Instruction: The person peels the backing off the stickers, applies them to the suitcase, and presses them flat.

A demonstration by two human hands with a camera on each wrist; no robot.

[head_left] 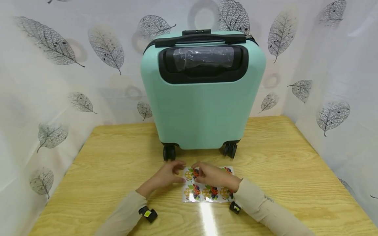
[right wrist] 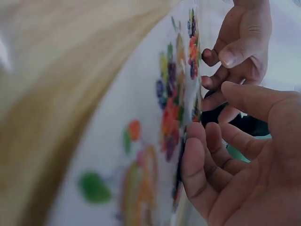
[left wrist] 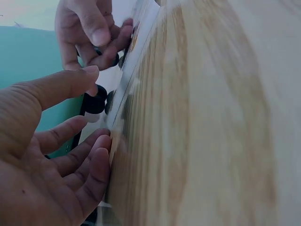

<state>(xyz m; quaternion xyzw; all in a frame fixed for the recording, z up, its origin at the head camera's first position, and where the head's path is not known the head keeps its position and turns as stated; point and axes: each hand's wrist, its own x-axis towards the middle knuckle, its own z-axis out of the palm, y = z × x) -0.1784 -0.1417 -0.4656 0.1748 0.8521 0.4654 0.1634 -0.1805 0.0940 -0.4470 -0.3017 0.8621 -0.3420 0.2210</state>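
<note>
A flat white sheet of colourful fruit-print stickers [head_left: 198, 194] lies on the wooden table, its prints set in rows. At its left edge is my left hand [head_left: 167, 174], with thumb and fingers apart and loosely bent. Over the upper middle of the sheet is my right hand [head_left: 215, 176]. Its fingertips [right wrist: 193, 155] rest at the printed surface in the right wrist view, and its thumb stands away from them. In the left wrist view the left fingertips [left wrist: 99, 165] are down at the table beside the sheet. Neither hand visibly pinches anything.
A mint-green suitcase [head_left: 203, 108] stands upright on black wheels [head_left: 169, 152] just behind the hands. Its black recessed handle [head_left: 203, 73] is partly wrapped in clear film. Leaf-patterned cloth [head_left: 109, 95] surrounds the wooden table [head_left: 280, 170]. Light glares in front of the sheet.
</note>
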